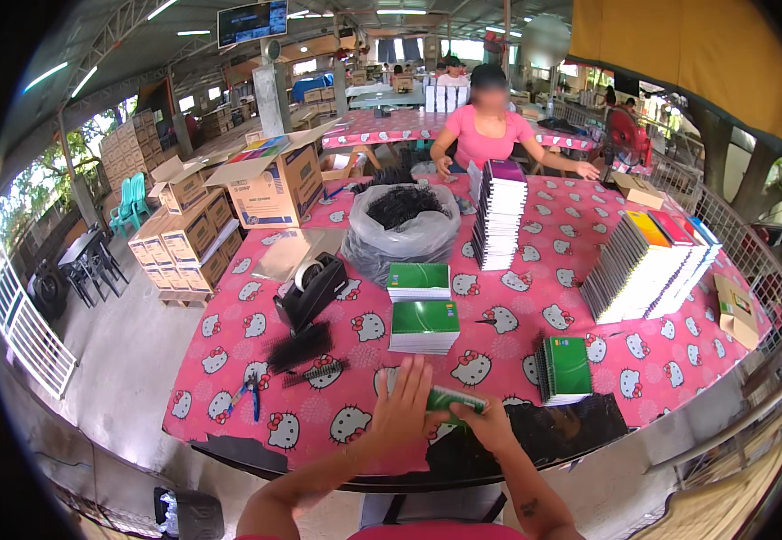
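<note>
- Left hand (402,407) lies flat, fingers spread, on a green notebook (449,400).
- Right hand (488,425) fingers pinch its near edge.
- Green stacks (424,326) sit just beyond the fingers on the pink worktop (229,396).

Desk (535,297) under a pink cloth with a cat print. Near the front edge: a green notebook (452,400), black spiral combs (305,346) and blue pliers (248,392) toward the left, a green spiral notebook stack (564,369) toward the right. Mid-desk: two green stacks (421,306), a black tape dispenser (311,290), a clear bag of black combs (400,225), a tall stack (499,216). Along the right edge, a slanted row of notebooks (647,265). At the far left corner, an open box (274,184).
</note>
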`<act>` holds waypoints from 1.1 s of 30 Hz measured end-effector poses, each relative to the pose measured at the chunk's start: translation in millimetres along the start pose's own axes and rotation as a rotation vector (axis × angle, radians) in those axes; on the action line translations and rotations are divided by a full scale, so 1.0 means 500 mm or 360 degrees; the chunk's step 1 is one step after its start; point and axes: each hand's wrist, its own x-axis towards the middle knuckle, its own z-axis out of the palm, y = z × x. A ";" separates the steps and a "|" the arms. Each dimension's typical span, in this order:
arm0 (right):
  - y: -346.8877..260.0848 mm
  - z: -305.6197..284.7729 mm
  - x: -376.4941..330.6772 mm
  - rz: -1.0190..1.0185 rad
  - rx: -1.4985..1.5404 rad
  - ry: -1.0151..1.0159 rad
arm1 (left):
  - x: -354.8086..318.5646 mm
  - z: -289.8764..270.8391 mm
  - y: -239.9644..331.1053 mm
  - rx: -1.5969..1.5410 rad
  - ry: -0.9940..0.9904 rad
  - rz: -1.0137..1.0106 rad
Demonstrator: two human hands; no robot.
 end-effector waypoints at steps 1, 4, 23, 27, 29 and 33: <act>0.009 -0.001 -0.004 0.0056 0.0019 -0.0020 | -0.052 0.021 0.020 -0.0052 0.0033 0.0001; 0.030 -0.007 -0.018 0.0147 0.0042 -0.0004 | 0.020 -0.025 0.012 0.0021 -0.0002 -0.0007; -0.003 0.008 -0.028 0.0246 0.0140 0.0157 | -0.089 -0.008 0.049 0.0078 -0.0200 0.0088; 0.039 0.004 -0.025 0.0178 0.0138 0.0009 | -0.011 -0.036 0.014 0.0066 -0.0072 0.0003; 0.038 0.004 -0.024 0.0246 0.0114 0.0077 | -0.006 -0.012 0.009 0.0075 -0.0119 0.0070; -0.022 0.020 -0.031 0.0222 0.0189 0.0243 | -0.049 -0.006 0.054 0.0076 -0.0073 0.0115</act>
